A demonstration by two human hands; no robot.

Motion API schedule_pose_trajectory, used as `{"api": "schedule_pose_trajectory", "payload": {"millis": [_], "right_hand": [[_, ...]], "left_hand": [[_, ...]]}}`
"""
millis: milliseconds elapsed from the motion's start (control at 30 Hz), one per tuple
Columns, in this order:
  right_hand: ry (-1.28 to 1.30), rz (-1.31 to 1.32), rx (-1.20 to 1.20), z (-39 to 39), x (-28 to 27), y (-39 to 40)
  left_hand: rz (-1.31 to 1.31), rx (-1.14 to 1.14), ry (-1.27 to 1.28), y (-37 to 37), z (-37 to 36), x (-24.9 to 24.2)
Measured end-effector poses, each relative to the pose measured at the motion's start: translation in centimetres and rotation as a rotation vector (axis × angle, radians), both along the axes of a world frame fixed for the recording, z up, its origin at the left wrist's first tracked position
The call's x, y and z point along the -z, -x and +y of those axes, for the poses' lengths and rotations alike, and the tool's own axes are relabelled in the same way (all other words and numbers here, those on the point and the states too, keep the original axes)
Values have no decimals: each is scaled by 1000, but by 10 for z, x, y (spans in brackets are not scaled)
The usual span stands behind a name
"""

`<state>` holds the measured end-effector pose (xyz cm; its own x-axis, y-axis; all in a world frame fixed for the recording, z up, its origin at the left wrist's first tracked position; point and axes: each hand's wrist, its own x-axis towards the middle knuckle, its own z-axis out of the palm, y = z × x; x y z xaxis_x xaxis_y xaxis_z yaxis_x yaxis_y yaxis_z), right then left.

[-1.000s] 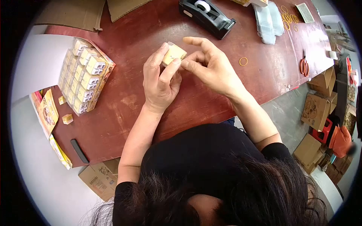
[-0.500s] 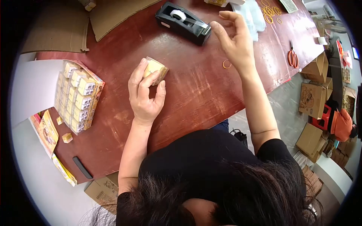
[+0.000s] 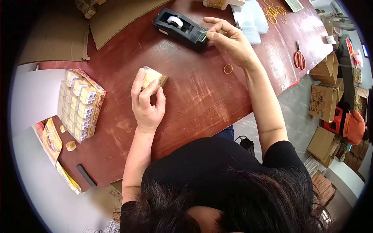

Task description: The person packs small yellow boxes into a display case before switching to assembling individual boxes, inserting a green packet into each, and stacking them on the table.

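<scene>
A small pale-yellow box (image 3: 152, 77), seemingly in a clear wrap, rests on the red table under my left hand (image 3: 149, 101). My thumb and fingers grip it by its near and left sides. At the cutting edge of a black tape dispenser (image 3: 182, 32), my right hand (image 3: 232, 44) has thumb and forefinger pinched together on the tape end. The tape itself is barely visible between the fingertips. A white-cored tape roll (image 3: 175, 21) sits inside the dispenser.
On the left stands an open carton of several small boxes (image 3: 79, 105), with a loose little box (image 3: 70, 146) beside it. Clear plastic sleeves (image 3: 250, 23), rubber bands (image 3: 273, 13) and red-handled scissors (image 3: 299, 58) lie at right. A person in orange (image 3: 354, 126) is far right.
My right hand has come left and down to the dispenser's edge, its thumb and forefinger closing on the tape end. My left hand keeps hold of the small box.
</scene>
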<state>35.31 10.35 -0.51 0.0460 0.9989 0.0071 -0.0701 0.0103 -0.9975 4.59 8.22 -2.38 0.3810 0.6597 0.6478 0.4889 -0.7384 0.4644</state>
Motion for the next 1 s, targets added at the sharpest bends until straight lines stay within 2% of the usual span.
{"api": "schedule_pose_trajectory", "payload": {"millis": [67, 133, 200, 267, 300, 367, 400, 433, 467, 500, 567, 633, 733, 800, 833, 900, 1000], "right_hand": [[25, 74, 27, -6, 6, -1], [2, -213, 146, -10, 12, 4], [-50, -274, 218, -13, 18, 12], [-11, -532, 352, -15, 21, 17], [-162, -694, 417, -20, 21, 20], [-155, -700, 424, -35, -9, 38], [-86, -571, 356, -44, -25, 52], [-60, -381, 236, -51, -33, 67], [-39, -195, 120, -57, -39, 82], [-36, -148, -20, -61, -43, 93], [21, -14, -124, -66, -44, 113], [29, 5, -174, -62, -47, 123], [11, 56, -230, -54, -42, 133], [135, 118, -263, -51, -45, 136], [204, 54, -290, -50, -51, 136], [196, 65, -328, -47, -48, 140], [128, 122, -356, -39, -34, 147]], "left_hand": [[-1, 1, -1, 1, 1, 3], [-1, 0, -5, 0, 1, 3], [-35, 17, 31, 1, 2, -1], [-174, -39, 238, 5, -1, -9], [-500, -5, 476, 0, -6, -15], [-631, -41, 552, 12, -1, -15], [-708, -93, 687, 14, -4, -22], [-704, -109, 686, 13, -7, -29], [-817, -120, 779, 9, -9, -36], [-933, -127, 871, 5, -10, -42], [-966, -113, 878, 4, -13, -48], [-917, -92, 879, 7, -16, -48], [-986, -65, 877, 10, -22, -53], [-1036, -22, 890, 16, -26, -54], [-1047, -42, 873, 20, -28, -57], [-1234, 166, 1061, 32, -33, -67], [-1340, 283, 1092, 46, -42, -71]]}}
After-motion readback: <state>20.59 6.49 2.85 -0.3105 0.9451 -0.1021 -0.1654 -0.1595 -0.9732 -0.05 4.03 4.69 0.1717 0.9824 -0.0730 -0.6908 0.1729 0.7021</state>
